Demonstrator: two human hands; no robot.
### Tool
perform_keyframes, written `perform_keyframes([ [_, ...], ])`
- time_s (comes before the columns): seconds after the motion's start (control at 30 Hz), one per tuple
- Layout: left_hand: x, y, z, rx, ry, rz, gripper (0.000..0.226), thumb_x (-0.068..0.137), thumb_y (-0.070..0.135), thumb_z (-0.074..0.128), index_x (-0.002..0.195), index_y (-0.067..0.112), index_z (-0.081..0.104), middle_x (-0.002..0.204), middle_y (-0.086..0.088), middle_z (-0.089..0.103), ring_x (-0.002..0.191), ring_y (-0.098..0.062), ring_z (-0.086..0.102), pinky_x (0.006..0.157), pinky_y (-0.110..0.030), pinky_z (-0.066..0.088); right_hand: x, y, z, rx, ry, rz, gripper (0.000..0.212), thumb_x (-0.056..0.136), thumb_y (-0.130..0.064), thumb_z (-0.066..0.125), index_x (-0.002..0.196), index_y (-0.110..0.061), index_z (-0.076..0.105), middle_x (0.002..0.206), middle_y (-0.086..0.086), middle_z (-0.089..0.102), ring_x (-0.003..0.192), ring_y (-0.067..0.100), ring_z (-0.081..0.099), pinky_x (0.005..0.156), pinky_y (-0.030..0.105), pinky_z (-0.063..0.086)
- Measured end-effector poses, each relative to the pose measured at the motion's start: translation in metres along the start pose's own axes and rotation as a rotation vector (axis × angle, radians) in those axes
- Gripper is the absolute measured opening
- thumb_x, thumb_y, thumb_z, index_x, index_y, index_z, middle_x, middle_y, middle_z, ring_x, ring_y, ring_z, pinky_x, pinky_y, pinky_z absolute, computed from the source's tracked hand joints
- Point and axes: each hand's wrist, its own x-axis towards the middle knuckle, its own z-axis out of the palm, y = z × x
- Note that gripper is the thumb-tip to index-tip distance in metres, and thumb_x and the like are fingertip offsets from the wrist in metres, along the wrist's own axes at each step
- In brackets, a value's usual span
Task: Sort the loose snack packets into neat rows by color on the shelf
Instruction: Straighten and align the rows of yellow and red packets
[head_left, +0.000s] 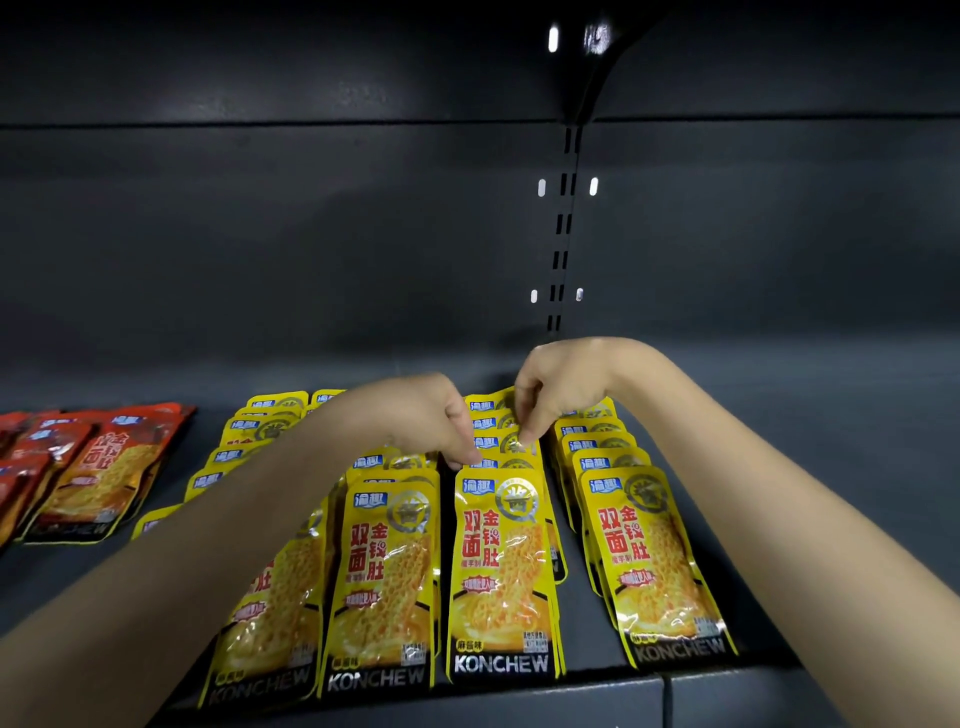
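Yellow snack packets (501, 566) lie in rows on the dark shelf (831, 467). Left hand (415, 415) and right hand (556, 384) pinch packet tops in one middle row. Arms hide some rows. Red packets (98, 467) are cut off left.

The premises were a retail shop: dark metal display shelf (727, 691) with slotted upright (563, 223), stocked with identical branded yellow packets (501, 571) in rows and red packets (98, 467).
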Motion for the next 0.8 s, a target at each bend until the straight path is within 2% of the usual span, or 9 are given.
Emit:
perform_keyframes([
  [0.1, 0.000, -0.001, 0.001, -0.066, 0.009, -0.028, 0.010, 0.083, 0.026, 0.071, 0.077, 0.018, 0.071, 0.066, 0.011, 0.067, 0.069, -0.010, 0.052, 0.058, -0.021, 0.038, 0.001, 0.002, -0.001, 0.051, 0.012, -0.031, 0.015, 0.076, -0.027, 0.077, 0.070, -0.028, 0.063, 0.070, -0.014, 0.059, 0.069, 0.003, 0.053, 0.064, 0.018, 0.041],
  [0.17, 0.000, -0.001, 0.001, -0.135, 0.011, -0.055, 0.010, 0.084, 0.022, 0.070, 0.075, 0.018, 0.069, 0.057, 0.011, 0.066, 0.055, -0.009, 0.045, 0.044, -0.015, 0.030, 0.001, 0.004, -0.002, 0.095, 0.016, -0.050, 0.017, 0.076, -0.025, 0.077, 0.067, -0.029, 0.063, 0.067, -0.013, 0.059, 0.068, 0.007, 0.052, 0.064, 0.019, 0.041],
  [0.23, 0.000, -0.001, 0.001, -0.171, 0.011, -0.074, 0.010, 0.085, 0.018, 0.069, 0.076, 0.016, 0.069, 0.052, 0.011, 0.065, 0.040, -0.004, 0.036, 0.036, -0.012, 0.024, 0.001, 0.005, -0.002, 0.138, 0.011, -0.063, 0.017, 0.076, -0.022, 0.077, 0.067, -0.028, 0.064, 0.058, -0.015, 0.059, 0.065, 0.008, 0.051, 0.063, 0.017, 0.040],
  [0.33, -0.001, -0.001, 0.002, -0.172, 0.023, -0.084, 0.009, 0.085, 0.017, 0.069, 0.077, 0.014, 0.070, 0.054, 0.010, 0.065, 0.033, -0.002, 0.033, 0.035, -0.011, 0.022, 0.001, 0.008, -0.002, 0.155, 0.000, -0.074, 0.017, 0.076, -0.019, 0.077, 0.068, -0.027, 0.064, 0.049, -0.021, 0.059, 0.062, 0.002, 0.052, 0.061, 0.015, 0.039],
  [0.43, 0.000, -0.001, 0.005, -0.198, 0.041, -0.095, 0.010, 0.086, 0.016, 0.068, 0.076, 0.017, 0.069, 0.056, 0.010, 0.065, 0.039, -0.005, 0.033, 0.037, -0.014, 0.022, -0.001, 0.010, -0.003, 0.149, -0.010, -0.076, 0.016, 0.077, -0.019, 0.077, 0.070, -0.028, 0.065, 0.060, -0.018, 0.062, 0.068, 0.003, 0.055, 0.071, 0.018, 0.043],
  [0.5, 0.001, -0.002, 0.007, -0.228, 0.053, -0.107, 0.010, 0.086, 0.016, 0.068, 0.076, 0.017, 0.068, 0.056, 0.010, 0.066, 0.042, -0.006, 0.033, 0.038, -0.014, 0.022, -0.002, 0.010, -0.003, 0.151, -0.016, -0.076, 0.015, 0.077, -0.020, 0.077, 0.071, -0.027, 0.066, 0.065, -0.016, 0.063, 0.069, 0.002, 0.056, 0.072, 0.018, 0.044],
  [0.67, 0.002, -0.001, 0.008, -0.242, 0.055, -0.122, 0.014, 0.084, 0.015, 0.070, 0.071, 0.017, 0.068, 0.053, 0.010, 0.065, 0.043, -0.006, 0.034, 0.037, -0.013, 0.022, 0.000, 0.010, -0.001, 0.161, -0.005, -0.062, 0.014, 0.076, -0.019, 0.077, 0.072, -0.027, 0.066, 0.051, -0.022, 0.061, 0.066, -0.001, 0.055, 0.069, 0.015, 0.043],
  [0.8, 0.002, 0.000, 0.008, -0.227, 0.069, -0.123, 0.014, 0.084, 0.015, 0.070, 0.070, 0.017, 0.068, 0.053, 0.009, 0.065, 0.037, -0.004, 0.034, 0.036, -0.012, 0.021, 0.002, 0.009, 0.000, 0.156, 0.007, -0.057, 0.013, 0.075, -0.020, 0.078, 0.071, -0.027, 0.068, 0.060, -0.019, 0.062, 0.070, 0.002, 0.056, 0.073, 0.018, 0.045],
])
